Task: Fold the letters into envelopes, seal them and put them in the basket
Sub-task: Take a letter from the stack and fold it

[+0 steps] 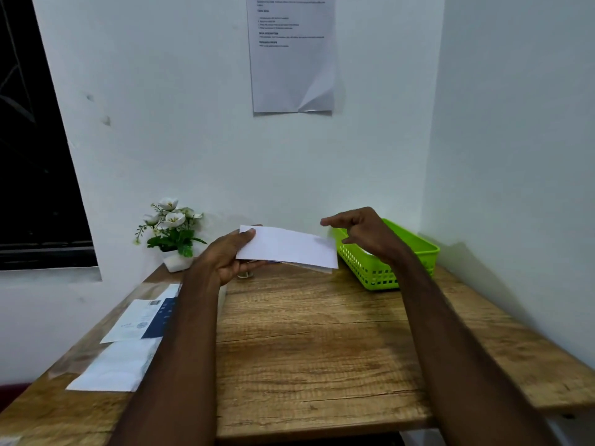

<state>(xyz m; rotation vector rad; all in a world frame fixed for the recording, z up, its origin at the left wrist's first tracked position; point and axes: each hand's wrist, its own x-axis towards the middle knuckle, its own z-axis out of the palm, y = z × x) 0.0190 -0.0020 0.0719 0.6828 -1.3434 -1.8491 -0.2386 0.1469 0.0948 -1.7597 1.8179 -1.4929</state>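
White envelope held up over the far side of the table, my right hand loose beside it.

My left hand (230,257) grips the envelope (286,247) by its left end, thumb on top and fingers curled underneath, forearm reaching straight out. My right hand (360,235) hovers at the envelope's right end with fingers relaxed and slightly spread, holding nothing. The green basket (370,268) sits at the table's (306,333) far right corner; more papers (128,342) lie along its left edge.
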